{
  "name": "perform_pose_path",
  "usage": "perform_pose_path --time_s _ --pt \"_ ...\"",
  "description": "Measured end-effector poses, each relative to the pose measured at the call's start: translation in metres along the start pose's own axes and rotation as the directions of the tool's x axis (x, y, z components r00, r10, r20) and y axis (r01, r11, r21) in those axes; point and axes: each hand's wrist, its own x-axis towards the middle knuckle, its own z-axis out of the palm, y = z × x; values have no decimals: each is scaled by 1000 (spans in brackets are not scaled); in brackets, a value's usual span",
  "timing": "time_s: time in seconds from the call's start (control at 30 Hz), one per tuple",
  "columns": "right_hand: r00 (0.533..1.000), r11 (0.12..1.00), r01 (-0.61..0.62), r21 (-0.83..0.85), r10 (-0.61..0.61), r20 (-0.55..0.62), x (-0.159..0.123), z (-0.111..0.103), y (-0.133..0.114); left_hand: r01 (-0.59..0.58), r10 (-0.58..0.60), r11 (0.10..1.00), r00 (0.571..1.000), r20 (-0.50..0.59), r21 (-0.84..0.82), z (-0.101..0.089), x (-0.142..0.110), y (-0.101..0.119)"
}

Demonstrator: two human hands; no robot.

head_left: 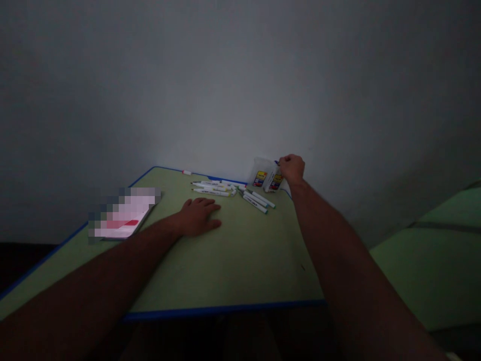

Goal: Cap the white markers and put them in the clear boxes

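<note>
Marker (271,179) tilts at clear case (263,164), far right of counter (240,260). Right hand (293,168): grip pinched nearly closed on its purple end. Left hand (197,218): open, palm down, nothing held. Marker likely light, stiff, smooth; upper barrel best. Case probably thin, flexy: hold by side walls, lightly.

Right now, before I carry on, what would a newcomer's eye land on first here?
Probably the bright, partly pixelated item on the left of the table, standing out in the dim scene. Next, the right hand near the far right corner, fingers on a purple-ended marker at the clear case. Then the loose white markers beyond the spread left hand.
</note>
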Motion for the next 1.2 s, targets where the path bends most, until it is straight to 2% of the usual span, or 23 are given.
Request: perform_pose_path --time_s 0.17,0.37,0.5,0.63,0.73,0.83,1.03,1.13,1.2 --pt "997 990 -74 121 70 35 -41 3 1 -9 8 1000 1000 19 29 -4 -1 1" --pt "969 926 -207 317 149 198 -90 20 15 -18 17 999 1000 14 48 -2 0 -4" --pt "966 898 -181 401 85 244 -99 23 31 -50 49 998 999 19 36 -5 -3 -6" --pt "959 911 -165 377 59 278 -100 19 41 -49 49 999 999 -1 -12 -11 -8 -6" --pt "955 944 -112 309 16 297 -103 15 39 -18 17 999 999 -31 -36 -13 -9 -8" --pt "933 975 16 223 -95 348 -109 10 31 12 -14 999 998 -64 -33 -14 -9 -9" --pt "828 961 258 105 -275 489 -123 6 16 54 -58 997 994 -92 -48 -17 -9 -3" --pt "781 948 297 112 -308 544 -126 8 12 72 -75 997 993 -89 -38 -18 -10 1" --pt "770 946 299 126 -318 553 -126 10 12 81 -84 996 993 -87 -31 -18 -10 1"
